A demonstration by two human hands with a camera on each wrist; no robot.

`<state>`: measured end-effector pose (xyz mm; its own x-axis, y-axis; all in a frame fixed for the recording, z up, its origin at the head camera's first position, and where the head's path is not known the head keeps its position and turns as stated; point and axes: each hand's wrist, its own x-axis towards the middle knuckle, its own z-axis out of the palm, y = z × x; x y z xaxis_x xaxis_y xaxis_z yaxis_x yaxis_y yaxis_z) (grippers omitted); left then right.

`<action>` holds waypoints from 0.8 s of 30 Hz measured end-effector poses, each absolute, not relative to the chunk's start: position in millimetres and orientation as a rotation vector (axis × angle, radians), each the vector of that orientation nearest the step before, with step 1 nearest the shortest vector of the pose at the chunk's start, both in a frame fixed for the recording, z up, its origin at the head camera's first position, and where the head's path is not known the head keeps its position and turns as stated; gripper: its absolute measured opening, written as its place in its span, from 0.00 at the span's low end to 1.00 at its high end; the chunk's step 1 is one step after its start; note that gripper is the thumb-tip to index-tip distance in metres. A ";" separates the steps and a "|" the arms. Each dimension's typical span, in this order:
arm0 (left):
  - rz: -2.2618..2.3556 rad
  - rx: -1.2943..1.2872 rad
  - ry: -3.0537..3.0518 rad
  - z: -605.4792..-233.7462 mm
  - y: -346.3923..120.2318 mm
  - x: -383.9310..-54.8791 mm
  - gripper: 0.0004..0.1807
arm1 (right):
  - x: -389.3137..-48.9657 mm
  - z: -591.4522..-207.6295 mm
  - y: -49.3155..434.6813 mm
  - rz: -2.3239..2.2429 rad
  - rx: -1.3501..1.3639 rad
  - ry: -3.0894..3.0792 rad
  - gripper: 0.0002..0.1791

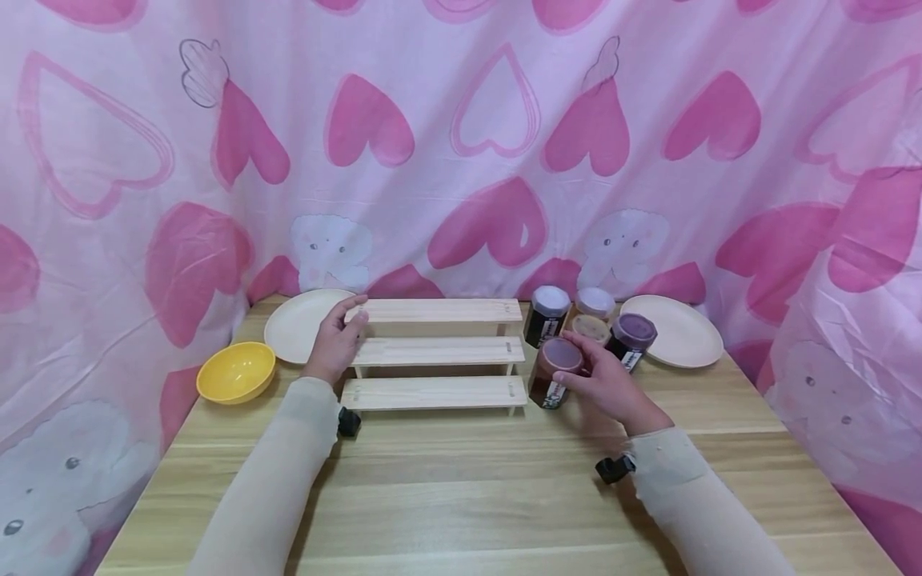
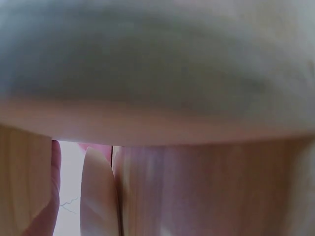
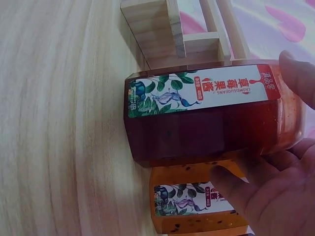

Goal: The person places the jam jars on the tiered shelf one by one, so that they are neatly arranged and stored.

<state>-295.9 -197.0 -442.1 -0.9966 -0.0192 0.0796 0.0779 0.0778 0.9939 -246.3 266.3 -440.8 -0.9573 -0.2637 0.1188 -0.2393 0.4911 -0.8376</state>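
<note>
A three-tier wooden stand [image 1: 432,352] is in the middle of the table in the head view. My left hand [image 1: 337,340] holds the left end of its top tier, with fingers and thumb at the board's edge. In the left wrist view a blurred sleeve [image 2: 147,64] hides most of that hand. My right hand [image 1: 601,380] grips a dark red jam jar [image 3: 202,108] near its lid, beside the stand's right end. The jar is upright; whether its base touches the table cannot be told. An orange jar [image 3: 197,196] stands just beside it.
Behind the gripped jar stand a dark jar with a white lid [image 1: 547,314], another white-lidded jar [image 1: 595,301] and a purple-lidded jar [image 1: 634,332]. A cream plate [image 1: 684,330] lies at right. Another plate [image 1: 298,324] and a yellow bowl [image 1: 236,372] are at left.
</note>
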 end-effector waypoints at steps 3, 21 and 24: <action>-2.066 -0.065 -2.261 -437.2 -196.3 -291.6 0.25 | -245.4 -441.6 265.6 -1.504 -0.461 2.701 0.44; -2.067 -0.068 -2.246 -437.7 -194.4 -291.0 0.24 | -249.1 -447.2 268.4 -1.555 -0.433 2.622 0.42; -2.051 -0.065 -2.262 -436.6 -194.1 -290.9 0.25 | -250.1 -447.9 269.1 -1.543 -0.433 2.651 0.41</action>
